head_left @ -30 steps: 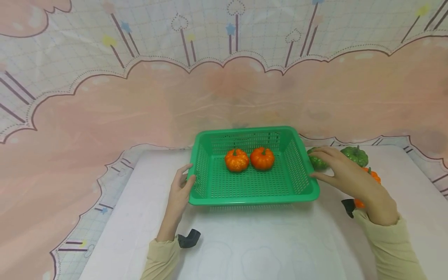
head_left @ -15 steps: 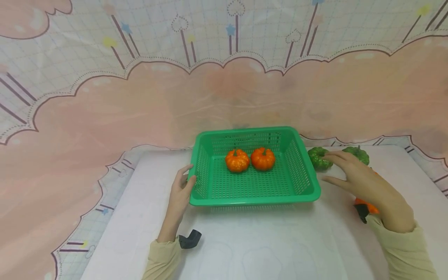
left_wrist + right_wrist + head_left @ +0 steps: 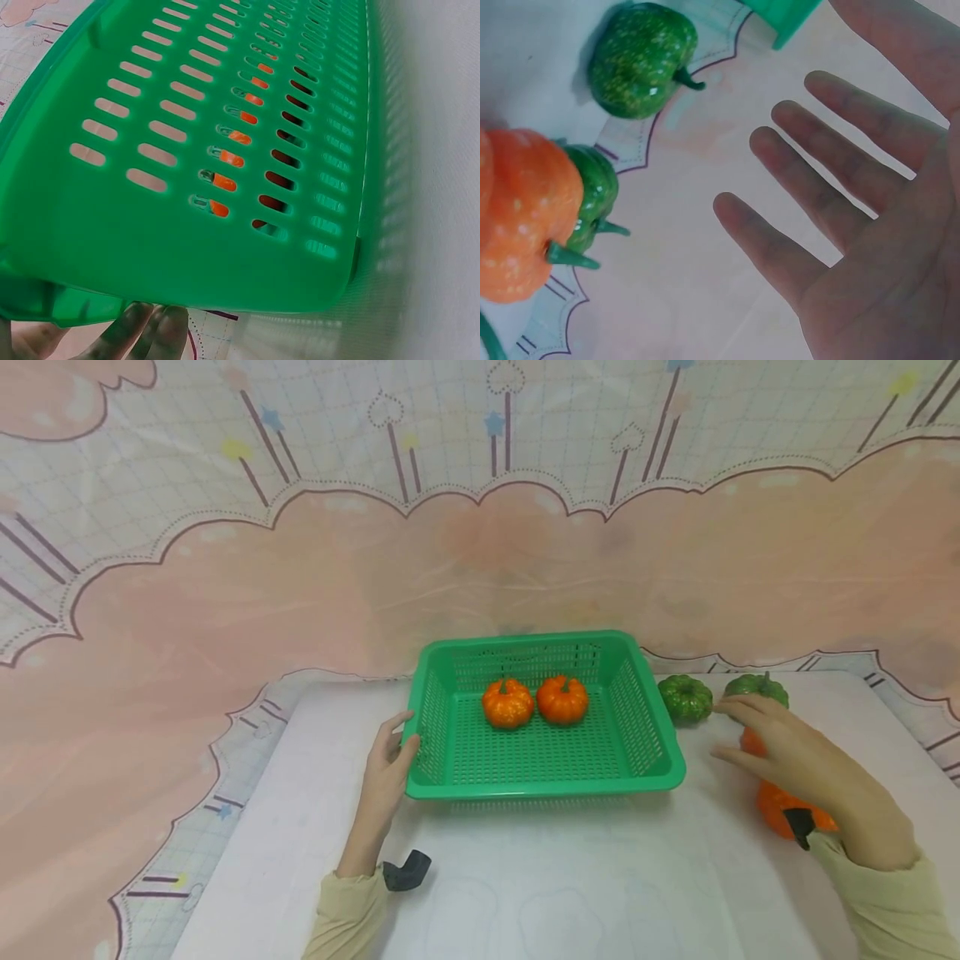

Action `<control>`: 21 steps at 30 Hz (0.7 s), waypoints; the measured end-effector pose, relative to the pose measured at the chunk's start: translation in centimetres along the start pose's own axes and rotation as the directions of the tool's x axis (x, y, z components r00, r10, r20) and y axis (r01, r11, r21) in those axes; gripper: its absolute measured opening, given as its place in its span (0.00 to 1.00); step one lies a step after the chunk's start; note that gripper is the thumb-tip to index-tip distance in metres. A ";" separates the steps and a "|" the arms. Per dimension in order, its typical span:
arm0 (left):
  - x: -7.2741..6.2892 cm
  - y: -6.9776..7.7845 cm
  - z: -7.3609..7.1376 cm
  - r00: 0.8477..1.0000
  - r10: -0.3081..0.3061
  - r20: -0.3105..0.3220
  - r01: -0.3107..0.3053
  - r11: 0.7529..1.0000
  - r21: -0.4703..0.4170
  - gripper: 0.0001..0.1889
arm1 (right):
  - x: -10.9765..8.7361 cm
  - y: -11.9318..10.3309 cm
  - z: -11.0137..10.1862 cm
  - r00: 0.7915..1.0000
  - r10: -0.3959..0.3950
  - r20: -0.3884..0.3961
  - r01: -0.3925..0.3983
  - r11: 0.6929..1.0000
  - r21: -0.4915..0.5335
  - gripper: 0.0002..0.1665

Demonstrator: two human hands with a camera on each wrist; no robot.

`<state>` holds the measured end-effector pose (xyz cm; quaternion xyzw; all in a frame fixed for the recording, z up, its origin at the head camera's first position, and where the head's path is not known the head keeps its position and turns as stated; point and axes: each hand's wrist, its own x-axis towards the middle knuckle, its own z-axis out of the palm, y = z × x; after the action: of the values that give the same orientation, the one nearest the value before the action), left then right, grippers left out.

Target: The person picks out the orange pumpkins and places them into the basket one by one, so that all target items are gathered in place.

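A green plastic basket [image 3: 543,789] stands mid-table with two orange pumpkins [image 3: 507,704] inside. At its left side is my left hand [image 3: 388,768], thumb and fingertips right at the rim; in the left wrist view the fingertips [image 3: 169,334] meet the basket's edge. My right hand [image 3: 795,760] hovers to the right of the basket, fingers extended and nothing in them. Beneath and beside it lie orange pumpkins [image 3: 776,810], partly hidden by hand and wrist. Just beyond its fingertips sits a green pumpkin [image 3: 686,698], with a second green pumpkin [image 3: 757,687] farther right.
The white tabletop [image 3: 525,893] extends in front of the basket. Behind it hangs a pink and white patterned cloth [image 3: 480,577]. A black wrist mount [image 3: 407,871] shows at the left sleeve, and another [image 3: 799,827] at the right.
My right hand has drawn away from the basket's right rim, moving right and slightly toward me, uncovering the nearer green pumpkin. The left hand and basket have stayed put.
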<state>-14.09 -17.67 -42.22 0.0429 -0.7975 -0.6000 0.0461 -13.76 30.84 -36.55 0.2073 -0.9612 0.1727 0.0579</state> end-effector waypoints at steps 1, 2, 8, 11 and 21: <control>0.0 0.0 0.0 1.000 0.002 0.000 -0.002 1.000 -0.001 0.24 | -0.1 0.2 0.0 1.000 -0.003 -0.005 0.003 1.000 -0.002 0.35; 0.0 0.0 0.0 1.000 0.004 0.000 -0.004 1.000 -0.001 0.24 | -0.2 0.4 0.1 1.000 -0.001 -0.004 0.001 1.000 -0.003 0.35; 0.1 -0.1 0.0 1.000 0.006 0.001 -0.006 1.000 -0.001 0.24 | -0.9 1.3 0.3 1.000 -0.002 0.005 0.002 1.000 -0.012 0.34; 0.0 -0.1 0.0 1.000 0.008 -0.003 -0.008 1.000 -0.002 0.24 | -1.2 1.8 0.4 1.000 -0.004 -0.003 0.004 1.000 -0.009 0.34; -0.1 0.0 0.0 1.000 0.003 -0.005 -0.003 1.000 -0.004 0.24 | -2.2 2.9 0.8 0.999 0.013 0.032 -0.012 0.999 -0.032 0.34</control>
<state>-14.01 -17.64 -42.24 0.0430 -0.7962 -0.6015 0.0488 -12.99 33.86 -38.62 0.2030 -0.9659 0.1544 0.0443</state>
